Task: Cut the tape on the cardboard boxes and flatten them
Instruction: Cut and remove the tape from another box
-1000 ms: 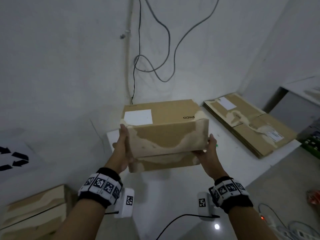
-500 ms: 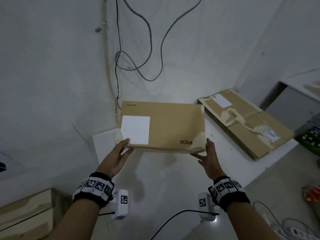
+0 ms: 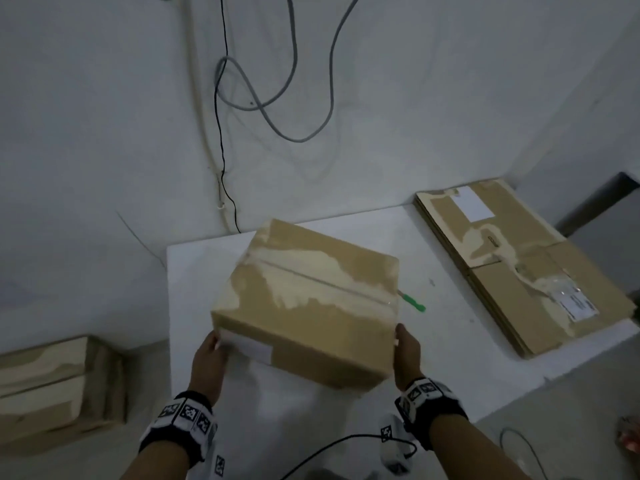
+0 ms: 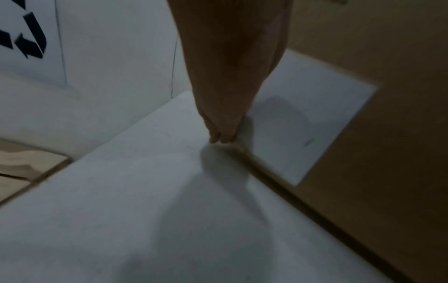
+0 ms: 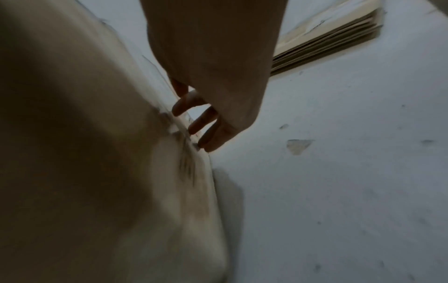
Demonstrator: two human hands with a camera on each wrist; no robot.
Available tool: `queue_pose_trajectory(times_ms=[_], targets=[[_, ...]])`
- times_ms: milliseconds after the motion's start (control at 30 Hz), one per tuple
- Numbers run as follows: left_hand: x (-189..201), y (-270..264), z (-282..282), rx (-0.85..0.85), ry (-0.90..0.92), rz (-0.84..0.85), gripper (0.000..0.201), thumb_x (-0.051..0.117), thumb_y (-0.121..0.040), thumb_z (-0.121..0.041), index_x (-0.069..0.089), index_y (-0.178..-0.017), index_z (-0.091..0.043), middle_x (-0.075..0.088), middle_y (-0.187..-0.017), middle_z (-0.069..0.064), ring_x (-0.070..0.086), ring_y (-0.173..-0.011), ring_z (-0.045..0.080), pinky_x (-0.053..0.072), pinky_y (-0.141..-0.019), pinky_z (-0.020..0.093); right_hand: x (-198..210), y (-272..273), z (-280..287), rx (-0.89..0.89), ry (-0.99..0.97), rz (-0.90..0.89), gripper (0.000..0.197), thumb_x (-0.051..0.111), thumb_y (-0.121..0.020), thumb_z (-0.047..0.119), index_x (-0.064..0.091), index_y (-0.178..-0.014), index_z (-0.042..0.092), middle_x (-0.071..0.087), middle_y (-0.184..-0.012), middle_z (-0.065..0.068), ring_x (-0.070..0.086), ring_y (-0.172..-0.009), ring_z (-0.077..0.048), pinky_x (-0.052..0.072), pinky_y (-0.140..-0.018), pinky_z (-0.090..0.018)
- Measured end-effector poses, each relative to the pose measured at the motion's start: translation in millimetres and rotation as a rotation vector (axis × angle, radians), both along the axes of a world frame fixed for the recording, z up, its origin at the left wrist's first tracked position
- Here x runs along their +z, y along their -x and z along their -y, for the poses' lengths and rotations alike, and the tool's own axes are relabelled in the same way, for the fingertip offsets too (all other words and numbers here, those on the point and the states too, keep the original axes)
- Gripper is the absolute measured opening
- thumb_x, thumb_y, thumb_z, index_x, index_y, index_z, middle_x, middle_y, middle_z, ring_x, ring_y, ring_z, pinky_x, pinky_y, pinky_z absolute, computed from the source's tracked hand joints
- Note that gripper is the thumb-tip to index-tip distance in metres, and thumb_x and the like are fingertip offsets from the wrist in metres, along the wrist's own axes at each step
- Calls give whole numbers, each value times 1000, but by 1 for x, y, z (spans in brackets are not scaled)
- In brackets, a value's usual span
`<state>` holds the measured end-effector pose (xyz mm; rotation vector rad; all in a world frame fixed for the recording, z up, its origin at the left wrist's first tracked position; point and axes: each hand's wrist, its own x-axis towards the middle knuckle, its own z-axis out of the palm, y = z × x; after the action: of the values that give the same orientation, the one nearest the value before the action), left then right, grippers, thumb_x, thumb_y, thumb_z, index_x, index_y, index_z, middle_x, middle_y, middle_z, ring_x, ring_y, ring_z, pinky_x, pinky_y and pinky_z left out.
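A person's left hand (image 3: 207, 358) presses straight fingers (image 4: 221, 134) flat against the near left corner of a taped cardboard box (image 3: 308, 306), over its white label (image 4: 312, 122). The right hand (image 3: 407, 351) braces the box's right side with fingers (image 5: 206, 122) loosely spread, gripping nothing. The box sits on a white table (image 3: 450, 368), its top seam under clear tape (image 3: 322, 282). A green-handled cutter (image 3: 412, 303) pokes out just beyond its right edge. Flattened cardboard boxes (image 3: 519, 271) are stacked at the table's right end; another cardboard box (image 3: 59, 386) sits lower left.
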<state>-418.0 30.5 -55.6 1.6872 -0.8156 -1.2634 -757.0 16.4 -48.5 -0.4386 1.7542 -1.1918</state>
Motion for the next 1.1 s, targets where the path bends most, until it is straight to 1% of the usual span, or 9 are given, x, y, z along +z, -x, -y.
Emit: queue_pose_trajectory(times_ms=[167, 267, 367, 467, 600, 667, 767, 900, 1100], targets=[[14, 27, 7, 514, 166, -211, 29, 34, -103, -12, 61, -106, -22, 60, -101, -1, 56, -92, 15, 42, -91, 31, -18, 54, 43, 243, 18, -423, 29, 45, -103, 18, 70, -90, 9, 67, -104, -18, 60, -93, -31, 47, -79, -36], [29, 40, 22, 709, 245, -92, 21, 46, -99, -22, 56, -118, -23, 58, -109, -1, 55, -99, 15, 45, -88, 22, -26, 87, 75, 439, 50, -691, 24, 57, -97, 12, 65, -117, 1, 58, -117, -23, 55, -108, -37, 42, -88, -36], [39, 58, 35, 791, 277, 160, 54, 48, -90, -44, 50, -130, -8, 52, -128, 15, 50, -115, 25, 40, -103, 40, -38, 114, 95, 724, -29, -830, 47, 63, -91, 7, 54, -137, 4, 53, -133, -21, 51, -121, -37, 40, -102, -38], [48, 78, 42, 657, 181, 581, 65, 53, -89, -42, 43, -139, -2, 37, -144, 24, 35, -133, 37, 27, -110, 43, -57, 132, 96, 902, -104, -955, 44, 65, -91, 15, 57, -134, 8, 56, -130, -19, 52, -120, -35, 42, -99, -38], [59, 99, 41, 481, -16, 839, 57, 47, -97, -41, 38, -145, -11, 22, -155, 22, 15, -144, 38, 15, -116, 52, -64, 138, 86, 814, -45, -965, 14, 65, -92, 12, 63, -83, 0, 63, -91, -23, 62, -92, -38, 47, -73, -37], [55, 104, 36, 363, -36, 1015, 56, 39, -100, -39, 35, -147, -11, 20, -157, 21, 12, -146, 35, 9, -117, 52, -62, 141, 85, 821, -18, -909, 10, 69, -86, 8, 64, -89, 0, 66, -90, -22, 64, -90, -38, 49, -73, -35], [57, 111, 35, 295, -45, 1051, 52, 34, -102, -35, 28, -151, -18, 12, -161, 4, 4, -149, 24, 1, -116, 57, -48, 138, 96, 800, -3, -841, 35, 74, -81, 7, 67, -114, -2, 70, -97, -23, 67, -91, -36, 51, -80, -34], [66, 111, 37, 139, -111, 1176, 52, 24, -103, -37, 17, -153, -24, 6, -162, 0, -2, -149, 21, -8, -112, 63, 4, 114, 128, 611, 205, -612, 27, 70, -87, 10, 67, -111, -3, 68, -91, -21, 66, -71, -31, 59, -71, -45], [68, 110, 37, 60, -80, 1176, 50, 24, -101, -37, 23, -151, -29, 16, -160, -2, 8, -148, 20, -5, -112, 62, 93, 39, 182, 662, 610, -664, 18, 67, -87, 26, 72, -97, 13, 67, -94, -10, 64, -87, -27, 53, -84, -42]])
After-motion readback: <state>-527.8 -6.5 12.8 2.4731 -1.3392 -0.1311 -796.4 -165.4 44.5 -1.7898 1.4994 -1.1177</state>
